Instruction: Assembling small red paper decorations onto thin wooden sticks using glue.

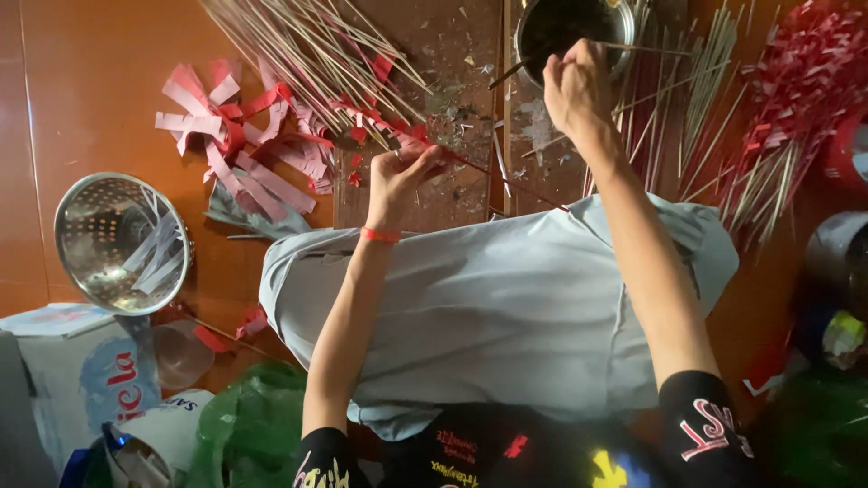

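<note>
Left hand (407,172) fingers pinch a thin red-wrapped bamboo stick (493,176), its long axis running from them down-right across the scarred wooden worktop (452,54). Right hand (574,86) fingers grip a slim brush (533,61) at the dark round metal pot (565,23), up-right of the stick.

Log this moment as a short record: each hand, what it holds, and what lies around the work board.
left hand: pinches a thin stick wrapped in red paper
right hand: holds a thin tool over the dark pot
work board: wooden, littered with scraps
bare sticks: heaped at top left
paper strips: pink and red, on the floor
colander: holds pale strips
</note>
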